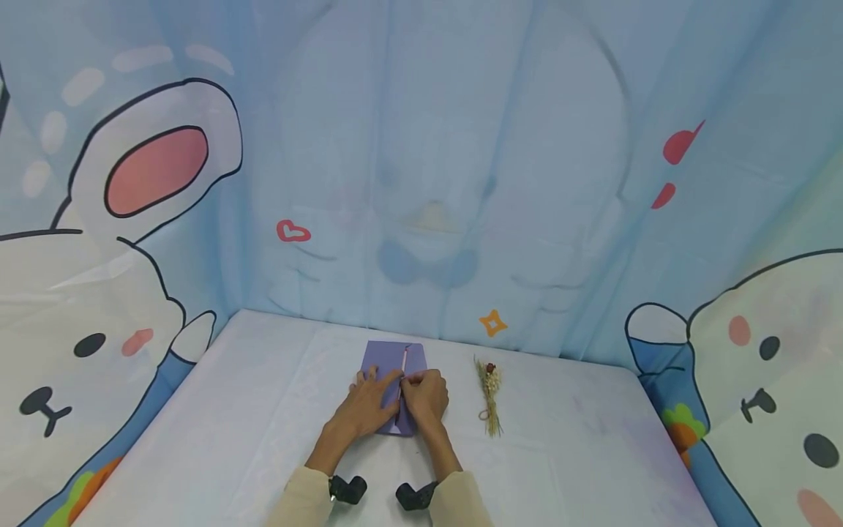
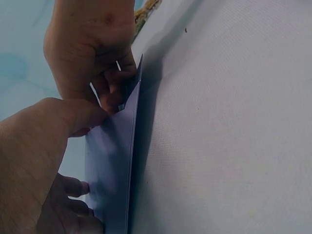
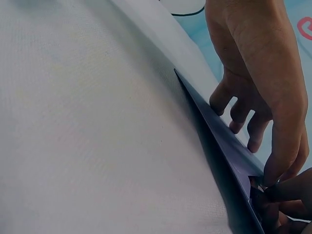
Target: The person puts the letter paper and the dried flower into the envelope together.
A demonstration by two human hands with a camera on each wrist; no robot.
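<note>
A purple folded card [image 1: 384, 353] lies on the white table, its two panels nearly meeting at a lengthwise slit with a pale pinkish strip showing. My left hand [image 1: 361, 407] rests on the left panel with fingers spread and the thumb reaching toward the slit. Close by, my right hand [image 1: 426, 395] has its fingers curled and pinches the card's inner edge at the slit. In the left wrist view the card [image 2: 111, 170] appears edge-on, its end slightly raised at the right hand. The right fingertips are partly hidden.
To the right of the card lies a small bunch of dried flowers [image 1: 489, 395] tied near its stems. The white tablecloth [image 1: 579, 439] runs back to a blue cartoon-printed curtain [image 1: 421, 161]. Black wrist devices [image 1: 347, 490] sit on both wrists.
</note>
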